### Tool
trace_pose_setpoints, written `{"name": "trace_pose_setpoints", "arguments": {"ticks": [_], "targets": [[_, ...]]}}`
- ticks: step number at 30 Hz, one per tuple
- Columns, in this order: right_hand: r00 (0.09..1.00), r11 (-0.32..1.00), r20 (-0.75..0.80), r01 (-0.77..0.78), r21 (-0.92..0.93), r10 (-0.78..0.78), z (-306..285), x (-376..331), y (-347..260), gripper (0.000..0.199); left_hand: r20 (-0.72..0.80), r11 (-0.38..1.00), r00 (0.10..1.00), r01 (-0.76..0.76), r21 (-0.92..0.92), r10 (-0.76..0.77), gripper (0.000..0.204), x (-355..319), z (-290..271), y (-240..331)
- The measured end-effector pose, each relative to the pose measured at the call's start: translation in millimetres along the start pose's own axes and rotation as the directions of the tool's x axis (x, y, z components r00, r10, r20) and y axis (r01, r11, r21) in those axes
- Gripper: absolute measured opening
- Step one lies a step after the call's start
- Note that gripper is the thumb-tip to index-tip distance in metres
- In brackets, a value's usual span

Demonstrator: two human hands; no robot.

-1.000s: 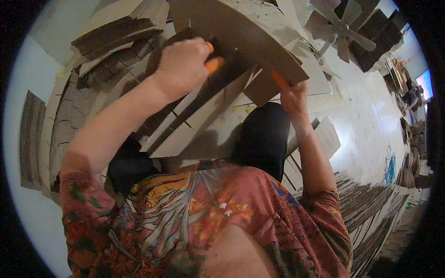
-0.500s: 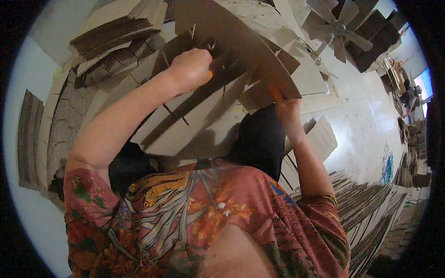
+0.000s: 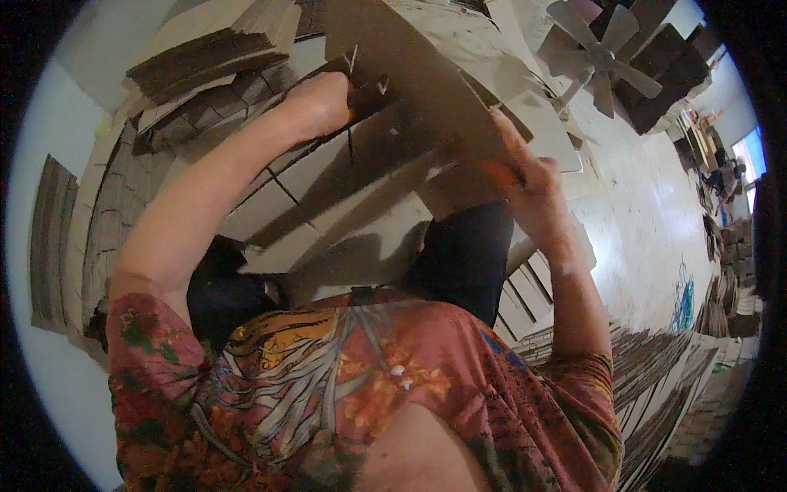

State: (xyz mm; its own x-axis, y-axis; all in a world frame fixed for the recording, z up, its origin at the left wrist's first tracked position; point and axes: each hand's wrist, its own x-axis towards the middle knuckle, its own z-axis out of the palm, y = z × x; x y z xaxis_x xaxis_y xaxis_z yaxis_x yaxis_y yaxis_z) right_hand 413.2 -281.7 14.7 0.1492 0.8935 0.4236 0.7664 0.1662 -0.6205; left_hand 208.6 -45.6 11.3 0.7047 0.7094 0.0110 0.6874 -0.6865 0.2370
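My left hand (image 3: 321, 102) is closed in a fist at the upper edge of a slotted cardboard divider (image 3: 320, 176), whose crossing strips stand on edge. The fingertips are turned away, but a strip seems pinched in them. My right hand (image 3: 531, 179) grips the right edge of a long brown cardboard sheet (image 3: 426, 90), thumb along the edge and fingers partly hidden in shadow. That sheet slants over the divider and covers part of it. Small torn slot tabs stick up just right of my left hand.
Stacked cardboard pieces (image 3: 209, 61) lie at the far left, with slotted strips (image 3: 123, 205) below them. A fan (image 3: 601, 57) stands at the far right. More cardboard strips (image 3: 656, 369) are piled at the near right. A person (image 3: 725, 176) is in the distance.
My left hand has moved a little left and away from me. My right hand has shifted up and right along the sheet's edge, and the sheet has swung slightly.
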Motion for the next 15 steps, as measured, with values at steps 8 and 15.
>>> {"name": "trace_pose_setpoints", "arguments": {"ticks": [8, 15], "targets": [[0.988, 0.991, 0.125, -0.073, -0.113, 0.087, -15.7, 9.0, -19.4, 0.058, 0.008, 0.998, 1.000, 0.029, 0.058, -0.029, 0.019, -7.5, -8.2, 16.3], [0.964, 0.977, 0.252, -0.023, -0.214, 0.078, -2.4, 10.2, -9.4, 0.057, 0.132, 0.999, 0.990, -0.041, -0.013, 0.042, 0.025, -10.6, -11.9, 14.6]]}}
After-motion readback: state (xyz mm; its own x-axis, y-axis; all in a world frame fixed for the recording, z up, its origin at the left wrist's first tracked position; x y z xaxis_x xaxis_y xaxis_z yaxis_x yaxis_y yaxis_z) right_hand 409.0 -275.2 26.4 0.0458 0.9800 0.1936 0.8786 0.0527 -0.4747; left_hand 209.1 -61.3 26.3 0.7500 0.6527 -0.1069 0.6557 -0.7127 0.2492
